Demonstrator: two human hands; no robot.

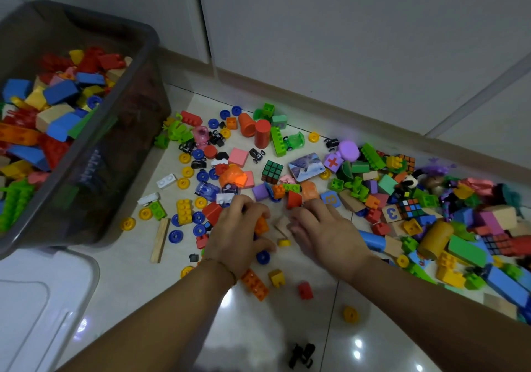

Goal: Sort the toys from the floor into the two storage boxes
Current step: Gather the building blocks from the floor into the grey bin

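Left hand grips an orange plastic brick, right hand just beside it, grey see-through plastic box off left.

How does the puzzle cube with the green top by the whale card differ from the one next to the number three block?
The green-topped cube shows a face all green; the cube by the 3 block shows mixed colours. The green-topped cube has bare floor beside it; the other is packed among piled blocks. Both are three-by-three with black edges.
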